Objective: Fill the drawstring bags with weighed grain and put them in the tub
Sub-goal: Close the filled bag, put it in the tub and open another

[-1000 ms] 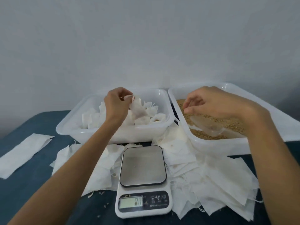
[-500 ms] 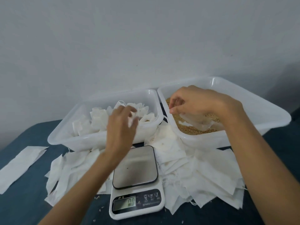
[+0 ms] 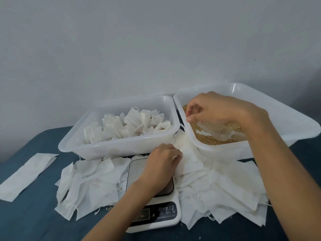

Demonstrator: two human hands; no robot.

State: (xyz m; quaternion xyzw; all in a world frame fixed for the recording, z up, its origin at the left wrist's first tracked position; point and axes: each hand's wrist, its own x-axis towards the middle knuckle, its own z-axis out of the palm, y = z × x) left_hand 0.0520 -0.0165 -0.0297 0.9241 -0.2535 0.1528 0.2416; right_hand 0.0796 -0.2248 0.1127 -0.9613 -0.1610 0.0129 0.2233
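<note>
Now left hand (image 3: 161,160) fingers on empty bags (image 3: 189,159), right hand (image 3: 217,108) pinching scoop (image 3: 215,129)

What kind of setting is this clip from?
Probably a small home or workshop packing station, not a factory: a kitchen scale on a blue-covered table, a tub of grain, a tub of filled bags, and loose empty bags against a bare wall.

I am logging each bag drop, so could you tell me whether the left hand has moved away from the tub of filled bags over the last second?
Yes. The left hand has left the tub of filled bags, coming down toward the person onto the empty bags beside the scale.
</note>
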